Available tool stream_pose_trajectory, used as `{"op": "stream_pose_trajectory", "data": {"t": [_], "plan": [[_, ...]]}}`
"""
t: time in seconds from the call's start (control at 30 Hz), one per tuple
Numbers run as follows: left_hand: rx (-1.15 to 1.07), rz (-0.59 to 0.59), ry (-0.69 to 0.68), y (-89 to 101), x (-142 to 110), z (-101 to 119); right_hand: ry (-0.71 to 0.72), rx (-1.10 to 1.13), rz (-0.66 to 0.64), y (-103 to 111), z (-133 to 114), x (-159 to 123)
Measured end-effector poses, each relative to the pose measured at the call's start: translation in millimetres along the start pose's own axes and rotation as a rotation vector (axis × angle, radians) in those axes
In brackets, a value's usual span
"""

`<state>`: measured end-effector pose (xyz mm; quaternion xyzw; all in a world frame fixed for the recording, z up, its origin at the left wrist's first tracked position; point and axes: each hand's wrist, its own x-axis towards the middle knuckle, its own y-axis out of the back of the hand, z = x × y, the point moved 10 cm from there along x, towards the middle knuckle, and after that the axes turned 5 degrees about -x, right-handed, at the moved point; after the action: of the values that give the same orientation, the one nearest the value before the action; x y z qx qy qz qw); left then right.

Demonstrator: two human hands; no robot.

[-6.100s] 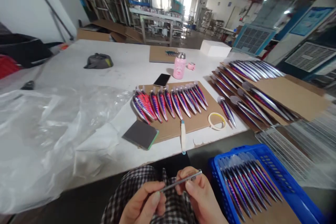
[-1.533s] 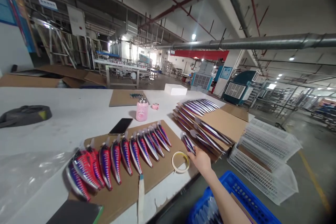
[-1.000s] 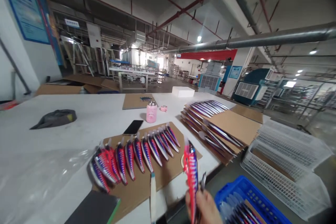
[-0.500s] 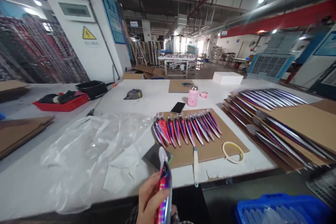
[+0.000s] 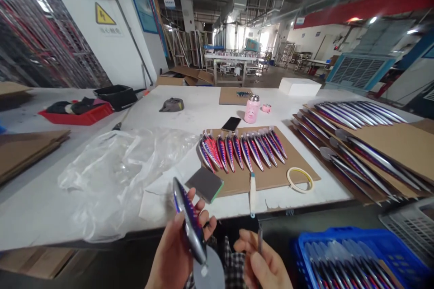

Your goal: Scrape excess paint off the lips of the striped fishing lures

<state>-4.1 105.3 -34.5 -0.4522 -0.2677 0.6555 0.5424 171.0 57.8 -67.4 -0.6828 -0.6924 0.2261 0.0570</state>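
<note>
Watching from afar, I start with the white table (image 5: 196, 108), which spans my feed from nine o'clock to three. A cardboard stack (image 5: 389, 140) layered with fish-shaped lures stands at three, and a blue basket (image 5: 396, 246) sits at four. Closer to centre, also toward four, a cardboard sheet (image 5: 271, 180) carries a row of lures (image 5: 247, 153). At seven, my left hand (image 5: 174, 244) grips the held lure (image 5: 191, 228) between thumb and fingers, its narrower end toward eleven and its clear lip (image 5: 210, 273) toward five. I judge that body stiff, fairly light and slick on its glossy sides; the thick middle is the surest hold. The lip looks thin and perhaps brittle, so I'd keep pressure off it. Smallest, at five, is a thin metal tool (image 5: 260, 239), pinched in my right hand (image 5: 264, 264); its kind I cannot tell.
</note>
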Motion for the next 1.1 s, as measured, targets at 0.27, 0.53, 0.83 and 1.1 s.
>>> {"op": "stream_pose_trajectory", "data": {"t": [0.27, 0.53, 0.83, 1.1], "plan": [[-0.098, -0.011, -0.047, -27.0, 9.6, -10.1, 0.066, -0.121, 0.005, -8.3, -1.5, -18.4], [-0.098, 0.009, -0.065, -30.3, -0.9, -12.7, -0.004, -0.229, -0.022, -18.0, -1.8, -18.6], [0.062, 0.107, -0.041, -15.9, -3.8, -25.6, -0.073, -0.184, -0.019, -32.0, 1.8, -12.7], [0.405, 0.098, 0.093, 16.7, -23.0, -45.9, 0.001, -0.251, 0.056, -13.3, -2.8, -6.4]]}}
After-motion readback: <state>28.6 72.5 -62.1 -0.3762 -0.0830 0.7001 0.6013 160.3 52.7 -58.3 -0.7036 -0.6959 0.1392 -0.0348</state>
